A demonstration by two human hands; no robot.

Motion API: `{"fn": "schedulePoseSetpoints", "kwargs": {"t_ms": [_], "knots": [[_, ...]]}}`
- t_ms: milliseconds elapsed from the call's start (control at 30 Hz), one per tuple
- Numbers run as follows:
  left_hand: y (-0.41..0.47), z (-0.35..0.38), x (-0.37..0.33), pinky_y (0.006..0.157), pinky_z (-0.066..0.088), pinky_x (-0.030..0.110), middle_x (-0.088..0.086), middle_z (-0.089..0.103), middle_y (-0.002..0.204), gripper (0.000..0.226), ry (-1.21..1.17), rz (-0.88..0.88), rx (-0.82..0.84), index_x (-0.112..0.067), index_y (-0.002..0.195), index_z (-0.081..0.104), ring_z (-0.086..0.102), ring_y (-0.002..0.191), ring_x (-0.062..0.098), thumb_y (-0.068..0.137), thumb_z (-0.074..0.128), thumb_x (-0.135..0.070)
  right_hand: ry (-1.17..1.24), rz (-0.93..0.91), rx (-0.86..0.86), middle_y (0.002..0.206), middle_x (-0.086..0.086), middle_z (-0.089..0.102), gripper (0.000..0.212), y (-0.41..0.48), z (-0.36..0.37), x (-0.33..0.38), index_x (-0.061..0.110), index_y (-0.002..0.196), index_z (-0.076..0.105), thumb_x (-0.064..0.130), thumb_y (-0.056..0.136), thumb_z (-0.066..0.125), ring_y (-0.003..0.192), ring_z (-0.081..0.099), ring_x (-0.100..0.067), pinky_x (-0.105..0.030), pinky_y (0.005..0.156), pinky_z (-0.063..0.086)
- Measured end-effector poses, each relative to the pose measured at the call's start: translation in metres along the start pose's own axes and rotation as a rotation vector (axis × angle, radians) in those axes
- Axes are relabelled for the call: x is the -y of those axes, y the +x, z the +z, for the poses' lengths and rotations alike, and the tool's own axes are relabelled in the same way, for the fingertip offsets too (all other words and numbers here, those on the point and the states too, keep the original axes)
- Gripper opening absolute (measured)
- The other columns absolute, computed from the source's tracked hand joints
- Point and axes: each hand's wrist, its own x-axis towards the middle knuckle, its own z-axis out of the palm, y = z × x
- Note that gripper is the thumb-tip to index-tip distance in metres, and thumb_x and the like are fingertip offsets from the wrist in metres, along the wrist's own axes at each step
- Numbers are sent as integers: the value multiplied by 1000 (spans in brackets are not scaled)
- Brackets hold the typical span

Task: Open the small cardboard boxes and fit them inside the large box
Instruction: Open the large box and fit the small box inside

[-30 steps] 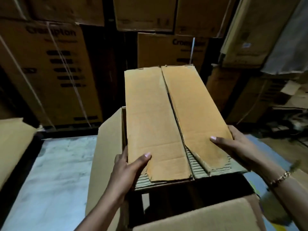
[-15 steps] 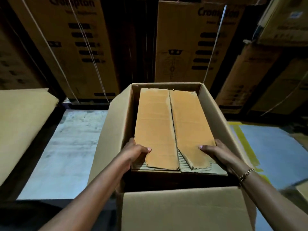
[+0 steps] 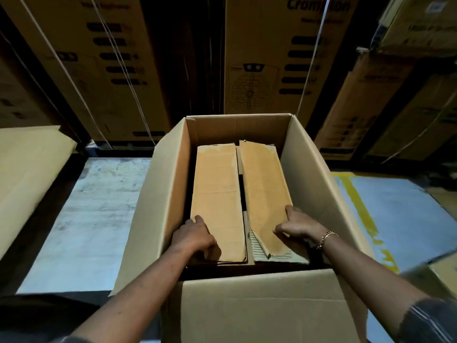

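Observation:
A large open cardboard box point(image 3: 160, 194) stands on the floor in front of me, its flaps spread outward. Inside it lies a small orange-brown cardboard box point(image 3: 217, 194), its two top flaps side by side with a dark gap between them and a torn near edge. My left hand point(image 3: 195, 237) grips the small box's near left corner, fingers curled over the left flap. My right hand point(image 3: 296, 225) holds the near right corner, pressing on the right flap. Both hands are down inside the large box.
Tall printed cartons point(image 3: 284, 53) bound with white straps are stacked behind the large box. A flat cardboard sheet point(image 3: 27, 174) leans at the left. Pale floor point(image 3: 81, 219) shows on the left, blue floor with a yellow stripe point(image 3: 358, 204) on the right.
The small box went from held up above the large box to lowered deep inside it. Both hands followed it down and the flaps have parted slightly.

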Motion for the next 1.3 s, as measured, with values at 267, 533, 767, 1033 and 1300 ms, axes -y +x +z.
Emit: {"fn": "schedulePoseSetpoints", "kwargs": {"t_ms": [267,533,767,1033,1300], "knots": [[-9,-3,-40,117,21,66,13,-11,169,127,41,206,-65,-24,162,0,-1,154,39,68,51,-92,-216,-57,-132,172,-10,-3,117,-1,18,68,22,163,2,84,77,52,154,12,-42,-62,115,30],[-29,-64,-10,79,58,39,11,65,119,78,-236,191,-287,-29,156,23,67,94,29,86,58,-24,-199,-31,-309,100,-9,60,47,-36,-63,37,23,127,40,36,86,58,78,53,-29,-32,62,42],[-39,-64,10,60,57,34,-3,55,80,82,-86,110,-559,-19,161,7,61,68,14,97,58,-16,-157,49,-429,99,-13,61,61,-56,-61,-5,18,142,30,27,90,60,100,66,-40,-38,74,48],[-39,-60,27,55,40,21,-7,50,81,82,-149,109,-569,-16,162,6,47,62,5,99,59,-17,-266,25,-471,103,-13,61,71,-45,-75,-21,18,152,25,24,88,57,100,64,-38,-42,77,55],[-39,-56,27,69,55,32,4,62,101,79,-90,140,-630,-8,161,10,59,77,17,98,57,-14,-986,-19,-429,168,-20,15,59,-15,-39,33,6,157,30,24,101,34,156,1,-42,-55,123,-4]]}}
